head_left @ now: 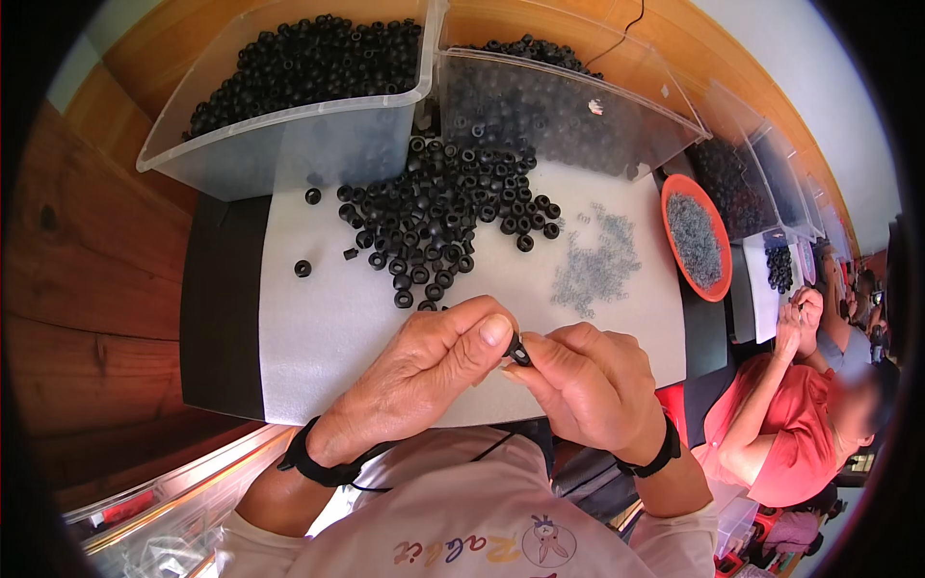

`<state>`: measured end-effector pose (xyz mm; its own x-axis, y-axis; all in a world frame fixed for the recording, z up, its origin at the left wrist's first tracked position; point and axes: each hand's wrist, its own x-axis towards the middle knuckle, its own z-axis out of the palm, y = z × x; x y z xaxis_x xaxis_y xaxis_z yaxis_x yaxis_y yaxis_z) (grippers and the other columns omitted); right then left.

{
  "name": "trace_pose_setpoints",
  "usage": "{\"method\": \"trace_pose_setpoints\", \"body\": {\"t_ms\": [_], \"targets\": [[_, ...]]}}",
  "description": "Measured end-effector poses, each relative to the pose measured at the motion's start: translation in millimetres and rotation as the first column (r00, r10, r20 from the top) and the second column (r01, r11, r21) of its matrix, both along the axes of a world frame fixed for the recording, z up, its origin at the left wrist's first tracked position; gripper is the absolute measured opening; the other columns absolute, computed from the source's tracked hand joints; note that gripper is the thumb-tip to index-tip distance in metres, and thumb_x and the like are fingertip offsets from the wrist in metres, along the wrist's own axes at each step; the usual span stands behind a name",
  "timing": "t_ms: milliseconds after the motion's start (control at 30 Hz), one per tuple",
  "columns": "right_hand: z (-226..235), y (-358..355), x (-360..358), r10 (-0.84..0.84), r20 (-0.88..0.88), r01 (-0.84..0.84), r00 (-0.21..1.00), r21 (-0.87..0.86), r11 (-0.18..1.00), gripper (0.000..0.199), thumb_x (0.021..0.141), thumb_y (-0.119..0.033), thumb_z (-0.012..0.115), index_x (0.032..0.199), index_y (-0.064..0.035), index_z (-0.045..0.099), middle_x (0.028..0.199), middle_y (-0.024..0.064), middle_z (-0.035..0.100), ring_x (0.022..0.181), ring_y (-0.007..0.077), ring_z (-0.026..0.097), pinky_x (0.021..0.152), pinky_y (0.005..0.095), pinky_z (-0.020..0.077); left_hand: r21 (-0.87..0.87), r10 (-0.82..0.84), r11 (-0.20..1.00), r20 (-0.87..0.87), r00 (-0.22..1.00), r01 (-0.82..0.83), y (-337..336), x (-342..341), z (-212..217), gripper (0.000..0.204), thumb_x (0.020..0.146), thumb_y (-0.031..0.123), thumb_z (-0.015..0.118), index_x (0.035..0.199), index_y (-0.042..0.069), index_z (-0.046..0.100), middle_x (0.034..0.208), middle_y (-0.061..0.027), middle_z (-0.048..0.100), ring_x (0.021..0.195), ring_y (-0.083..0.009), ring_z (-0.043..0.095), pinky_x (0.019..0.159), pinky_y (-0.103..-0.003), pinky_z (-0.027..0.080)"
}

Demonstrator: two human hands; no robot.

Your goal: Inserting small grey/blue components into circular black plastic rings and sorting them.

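Note:
My left hand (424, 371) and my right hand (583, 380) meet over the near edge of a white foam mat (318, 328). Between the fingertips of both hands sits one small black ring-shaped part (519, 353), pinched from both sides. Just beyond my hands lies a heap of the same black ring parts (443, 212) on the mat. To the right of the heap is a scatter of tiny grey metal springs (597, 265). Both wrists wear black bands.
Two clear plastic bins of black parts (308, 67) (559, 106) stand at the back. An orange bowl of grey springs (699, 236) sits at the right. A person in a red shirt (790, 424) works at the right, with more bins beyond. A wooden bench surrounds the mat.

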<state>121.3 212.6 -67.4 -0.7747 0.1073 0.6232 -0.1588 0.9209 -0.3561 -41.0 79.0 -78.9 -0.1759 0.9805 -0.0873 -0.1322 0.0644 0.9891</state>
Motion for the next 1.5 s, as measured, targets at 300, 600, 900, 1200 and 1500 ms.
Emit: {"method": "trace_pose_setpoints", "body": {"t_ms": [300, 600, 900, 1200, 1500], "targets": [[7, 2, 2, 0.050, 0.119, -0.048, 0.992, -0.015, 0.999, 0.040, 0.081, -0.012, 0.083, 0.113, 0.0036, 0.066, 0.073, 0.0052, 0.052, 0.051, 0.0159, 0.055, 0.044, 0.0305, 0.0453, 0.072, -0.028, 0.997, -0.026, 0.999, 0.030, -1, 0, 1, 0.053, 0.109, 0.050, 0.046, 0.100, 0.002, 0.065, 0.073, 0.0018, 0.051, 0.067, -0.0071, 0.044, 0.060, -0.024, 0.036], [20, 6, 4, 0.173, 0.313, 0.026, 0.934, -0.541, 0.841, 0.066, 0.077, -0.024, 0.090, 0.132, 0.0005, 0.061, 0.085, 0.0096, 0.067, 0.061, 0.0165, 0.061, 0.056, 0.0277, 0.0488, 0.062, -0.064, 0.996, 0.010, 0.998, 0.063, -3, 4, 7, 0.055, 0.109, 0.050, 0.045, 0.095, 0.001, 0.065, 0.073, 0.0002, 0.052, 0.067, -0.0075, 0.043, 0.060, -0.026, 0.035], [23, 5, 0, 0.251, 0.263, -0.124, 0.932, -0.419, 0.899, 0.057, 0.084, -0.024, 0.083, 0.129, 0.0051, 0.061, 0.095, 0.0153, 0.071, 0.072, 0.0234, 0.071, 0.064, 0.0310, 0.0543, 0.064, -0.056, 0.996, -0.031, 0.998, 0.058, -9, 12, 9, 0.047, 0.112, 0.037, 0.043, 0.105, -0.004, 0.066, 0.082, -0.0093, 0.067, 0.075, -0.0129, 0.059, 0.069, -0.030, 0.050], [25, 8, -1, 0.402, 0.282, -0.128, 0.871, -0.661, 0.740, 0.036, 0.091, -0.020, 0.077, 0.115, 0.0024, 0.062, 0.081, 0.0134, 0.064, 0.068, 0.0314, 0.064, 0.060, 0.0366, 0.0498, 0.061, -0.068, 0.996, 0.021, 0.997, 0.067, -13, 14, 18, 0.049, 0.113, 0.036, 0.042, 0.109, -0.007, 0.065, 0.081, -0.0084, 0.065, 0.076, -0.0106, 0.055, 0.070, -0.029, 0.049], [27, 8, -9, 0.493, 0.257, -0.193, 0.831, -0.698, 0.690, 0.028, 0.096, -0.021, 0.071, 0.111, 0.0017, 0.062, 0.089, 0.0149, 0.066, 0.077, 0.0365, 0.064, 0.069, 0.0379, 0.0512, -0.047, 0.064, 0.997, -0.001, 0.998, -0.064, -20, 26, 24, 0.049, 0.113, 0.035, 0.042, 0.086, -0.002, 0.061, 0.065, 0.0000, 0.051, 0.060, -0.0073, 0.040, 0.055, -0.029, 0.032]]}}
